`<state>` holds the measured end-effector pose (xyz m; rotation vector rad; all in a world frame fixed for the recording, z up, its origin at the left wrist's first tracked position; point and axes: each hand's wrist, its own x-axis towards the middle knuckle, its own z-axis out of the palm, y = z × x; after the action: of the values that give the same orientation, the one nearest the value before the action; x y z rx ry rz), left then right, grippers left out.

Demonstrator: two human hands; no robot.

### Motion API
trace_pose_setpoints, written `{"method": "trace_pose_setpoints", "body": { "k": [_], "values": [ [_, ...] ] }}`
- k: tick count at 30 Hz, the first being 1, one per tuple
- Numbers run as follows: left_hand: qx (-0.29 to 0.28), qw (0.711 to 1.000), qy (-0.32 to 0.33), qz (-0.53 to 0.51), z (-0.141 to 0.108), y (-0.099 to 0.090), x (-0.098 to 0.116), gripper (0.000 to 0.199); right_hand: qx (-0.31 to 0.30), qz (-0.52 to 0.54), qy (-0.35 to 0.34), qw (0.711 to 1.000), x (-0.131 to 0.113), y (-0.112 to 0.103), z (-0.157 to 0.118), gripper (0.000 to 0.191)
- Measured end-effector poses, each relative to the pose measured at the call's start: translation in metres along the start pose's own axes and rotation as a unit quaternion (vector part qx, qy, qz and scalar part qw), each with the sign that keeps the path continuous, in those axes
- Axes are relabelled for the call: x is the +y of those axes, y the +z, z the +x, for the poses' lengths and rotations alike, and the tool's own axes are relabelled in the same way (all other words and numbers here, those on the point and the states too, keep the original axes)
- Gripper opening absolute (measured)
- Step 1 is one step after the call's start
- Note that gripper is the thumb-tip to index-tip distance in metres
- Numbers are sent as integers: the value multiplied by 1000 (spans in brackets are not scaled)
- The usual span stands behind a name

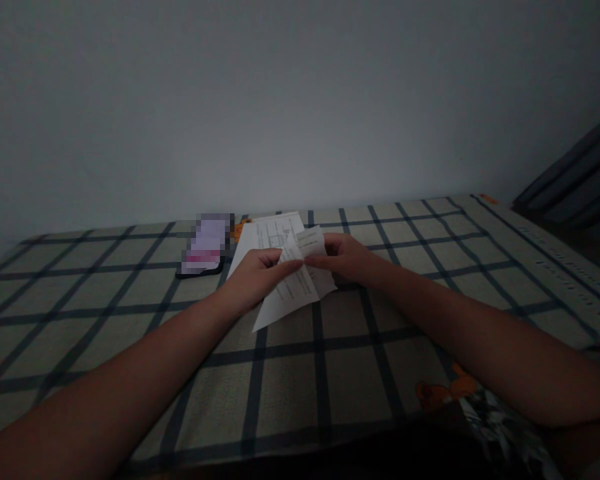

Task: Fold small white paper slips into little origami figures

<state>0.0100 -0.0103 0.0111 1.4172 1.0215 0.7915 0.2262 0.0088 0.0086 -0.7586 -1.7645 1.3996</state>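
Between my two hands is a folded sheet of printed paper (293,301), raised a little above the checked cloth. My left hand (255,277) pinches its left side, thumb on top and pointing right. From the right, my right hand (347,259) grips the other side, with thumb and fingertips at the fold. Both thumbs come close together near the middle of the paper. The sheet's lower left corner hangs down toward me in a point. Behind it lie flat printed sheets (250,240), partly covered by my left hand and the folded paper.
A phone (200,272) with a blurred-out screen stands or lies left of the sheets. The checked cloth (405,320) with orange bear prints covers the surface up to a plain wall (300,107). Dark striped fabric (580,173) is at the far right.
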Motion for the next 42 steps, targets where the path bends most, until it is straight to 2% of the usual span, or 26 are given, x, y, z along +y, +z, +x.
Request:
{"method": "trace_pose_setpoints", "body": {
  "k": [11, 21, 29, 38, 42],
  "values": [
    [10, 997, 32, 64, 2, -1, -1, 29, -13, -1, 39, 999, 1, 0, 1, 31],
    [17, 996, 29, 82, 0, -2, 1, 31, -26, 9, 40, 999, 3, -1, 0, 31],
    [23, 997, 22, 64, -2, 2, 5, 33, -28, -18, 42, 999, 1, 0, -1, 32],
    [33, 999, 14, 13, -3, 5, 7, 31, -13, 6, 56, 998, 0, 2, -2, 29],
    [14, 1000, 8, -4, -2, 4, 4, 27, -14, 11, 61, 998, 1, 2, -2, 29]
  ]
}}
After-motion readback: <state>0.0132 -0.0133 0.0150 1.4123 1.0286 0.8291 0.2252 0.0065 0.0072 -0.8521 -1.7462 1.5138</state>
